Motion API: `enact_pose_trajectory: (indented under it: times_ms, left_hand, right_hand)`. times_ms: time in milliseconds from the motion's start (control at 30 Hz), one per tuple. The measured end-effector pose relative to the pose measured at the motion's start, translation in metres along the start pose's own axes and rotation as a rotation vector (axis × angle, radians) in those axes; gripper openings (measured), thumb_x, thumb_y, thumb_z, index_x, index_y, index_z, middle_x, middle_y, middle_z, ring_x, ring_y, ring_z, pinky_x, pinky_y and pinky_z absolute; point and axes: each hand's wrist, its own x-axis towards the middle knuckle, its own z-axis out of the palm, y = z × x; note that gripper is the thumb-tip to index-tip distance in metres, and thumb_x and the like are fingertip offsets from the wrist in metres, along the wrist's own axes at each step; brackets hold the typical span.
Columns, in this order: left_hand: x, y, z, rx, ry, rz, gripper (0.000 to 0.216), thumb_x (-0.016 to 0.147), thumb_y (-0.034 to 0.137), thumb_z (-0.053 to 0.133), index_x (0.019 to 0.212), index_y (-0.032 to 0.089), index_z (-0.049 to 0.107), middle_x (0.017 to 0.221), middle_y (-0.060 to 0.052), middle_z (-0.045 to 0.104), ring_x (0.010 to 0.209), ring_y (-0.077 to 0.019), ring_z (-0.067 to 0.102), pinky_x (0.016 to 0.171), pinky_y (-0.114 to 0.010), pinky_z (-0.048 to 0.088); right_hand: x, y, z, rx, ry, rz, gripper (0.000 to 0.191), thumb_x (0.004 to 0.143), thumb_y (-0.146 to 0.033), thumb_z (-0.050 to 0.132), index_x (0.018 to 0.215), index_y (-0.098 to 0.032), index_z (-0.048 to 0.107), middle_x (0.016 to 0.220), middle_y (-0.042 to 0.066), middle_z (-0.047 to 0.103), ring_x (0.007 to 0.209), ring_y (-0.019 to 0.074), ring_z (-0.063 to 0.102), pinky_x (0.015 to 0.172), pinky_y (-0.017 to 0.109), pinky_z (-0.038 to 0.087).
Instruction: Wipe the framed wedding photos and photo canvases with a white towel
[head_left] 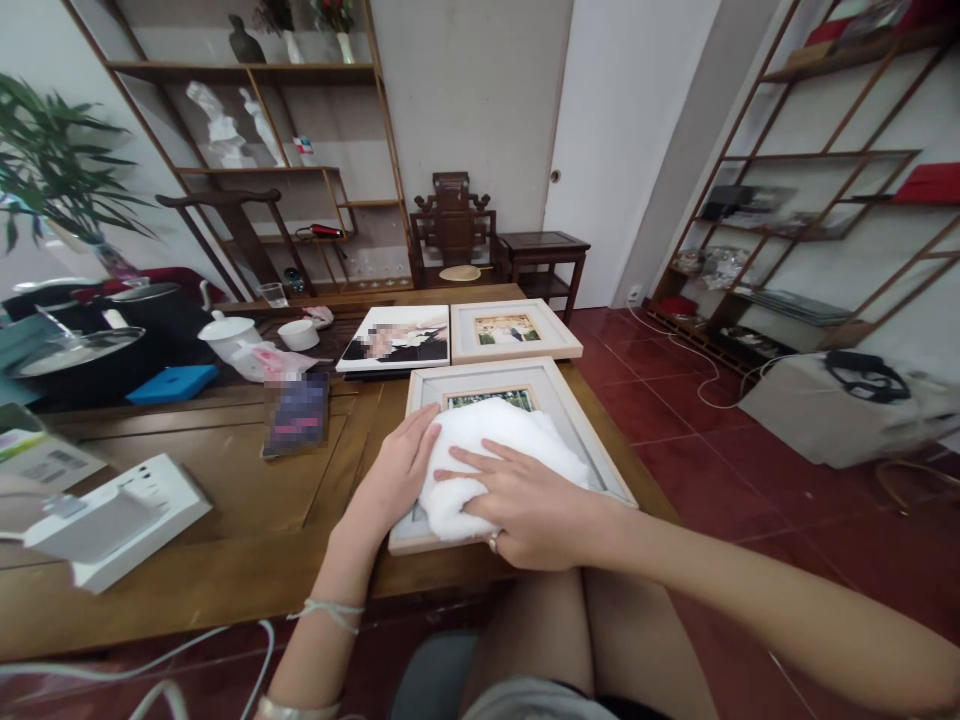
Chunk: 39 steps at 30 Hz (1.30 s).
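Note:
A bunched white cloth (506, 430) lies on a light wooden picture frame (596, 440), hiding most of the picture inside. My right hand (525, 500) presses on the cloth, some fingers spread over its top and the lower ones sunk into a fold. Along the left side of the frame rests my left hand (394, 465), its fingers stretched out beside the cloth's edge. The left thumb is hard to make out. Behind stand two more pieces lying flat: a second light wooden frame (559, 340) and a white-edged photo panel (367, 330).
On the wooden table (247, 540) at left are a white charger on a white box (169, 490), a blue box (172, 383), a dark pan (124, 365), a white teapot (227, 333) and a bowl (298, 334). The table's right edge runs close by the frames.

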Motion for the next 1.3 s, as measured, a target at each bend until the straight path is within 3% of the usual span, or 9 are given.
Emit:
enact_pose_trajectory:
  times_ms: [133,300,467,600,767,967,1067,1167,1300]
  left_hand:
    - [-0.001,-0.001,0.0,0.036,-0.025,-0.008,0.045,0.093,0.036,0.032,0.124,0.009,0.052,0.128,-0.014,0.056,0.119,-0.0225,0.051,0.104,-0.039,0.037]
    - [0.0,-0.001,0.001,0.094,-0.058,0.008,0.041,0.09,0.034,0.04,0.118,0.01,0.058,0.129,-0.014,0.055,0.123,-0.0244,0.048,0.106,-0.04,0.035]
    - [0.001,-0.001,0.001,0.109,-0.078,0.02,0.04,0.088,0.032,0.043,0.115,0.009,0.06,0.13,-0.015,0.055,0.122,-0.0252,0.049,0.105,-0.041,0.037]
    - [0.0,-0.003,0.002,0.106,-0.069,0.039,0.037,0.088,0.03,0.043,0.113,0.01,0.061,0.128,-0.014,0.057,0.121,-0.0242,0.05,0.104,-0.041,0.038]
    - [0.001,-0.004,0.002,0.102,-0.07,0.038,0.037,0.088,0.029,0.042,0.112,0.009,0.062,0.128,-0.015,0.056,0.121,-0.0236,0.051,0.104,-0.04,0.038]
    - [0.001,-0.004,0.002,0.092,-0.064,0.028,0.037,0.088,0.029,0.043,0.111,0.008,0.062,0.128,-0.015,0.056,0.12,-0.0239,0.051,0.104,-0.039,0.038]
    - [0.001,-0.003,0.002,0.098,-0.059,0.035,0.036,0.087,0.029,0.043,0.11,0.009,0.063,0.125,-0.015,0.058,0.117,-0.0245,0.053,0.102,-0.04,0.04]
    - [0.002,-0.004,0.002,0.103,-0.052,0.04,0.035,0.087,0.029,0.044,0.109,0.01,0.063,0.122,-0.015,0.06,0.114,-0.0252,0.056,0.1,-0.041,0.043]
    - [0.002,-0.004,0.003,0.087,-0.049,0.031,0.035,0.086,0.03,0.045,0.109,0.01,0.063,0.126,-0.015,0.058,0.117,-0.0255,0.054,0.102,-0.04,0.041]
  right_hand:
    - [-0.031,0.013,-0.007,0.006,-0.047,0.077,0.042,0.069,-0.006,0.047,0.108,-0.014,0.063,0.142,0.006,0.041,0.137,0.0218,0.019,0.113,0.046,0.011]
    - [-0.082,0.022,-0.017,-0.087,-0.033,0.232,0.041,0.062,-0.003,0.046,0.095,-0.016,0.066,0.144,0.006,0.038,0.138,0.0214,0.016,0.113,0.045,0.011]
    - [-0.099,0.035,-0.013,-0.182,0.029,0.278,0.036,0.066,-0.005,0.045,0.092,-0.017,0.066,0.144,0.005,0.036,0.138,0.0223,0.018,0.113,0.046,0.015]
    - [-0.082,0.063,-0.004,-0.221,0.141,0.34,0.04,0.07,-0.006,0.043,0.102,-0.015,0.065,0.144,0.008,0.038,0.136,0.026,0.021,0.11,0.049,0.019]
    - [-0.03,0.102,-0.008,-0.248,0.218,0.412,0.041,0.078,-0.006,0.04,0.112,-0.01,0.061,0.138,0.015,0.044,0.134,0.0316,0.027,0.105,0.051,0.027]
    - [0.058,0.106,-0.01,-0.274,0.148,0.229,0.046,0.074,-0.007,0.046,0.118,-0.011,0.058,0.147,0.009,0.031,0.137,0.0351,0.014,0.108,0.052,0.02]
    - [0.087,0.098,-0.003,-0.295,0.107,0.146,0.044,0.076,-0.008,0.047,0.118,-0.01,0.059,0.146,0.009,0.033,0.137,0.0328,0.013,0.11,0.049,0.019]
    - [0.095,0.095,0.002,-0.312,0.093,0.133,0.04,0.077,-0.008,0.046,0.113,-0.007,0.061,0.145,0.01,0.036,0.137,0.0313,0.013,0.111,0.047,0.016]
    - [0.078,0.104,-0.001,-0.335,0.081,0.162,0.042,0.076,-0.009,0.048,0.115,-0.01,0.061,0.144,0.009,0.037,0.138,0.0304,0.012,0.111,0.05,0.012]
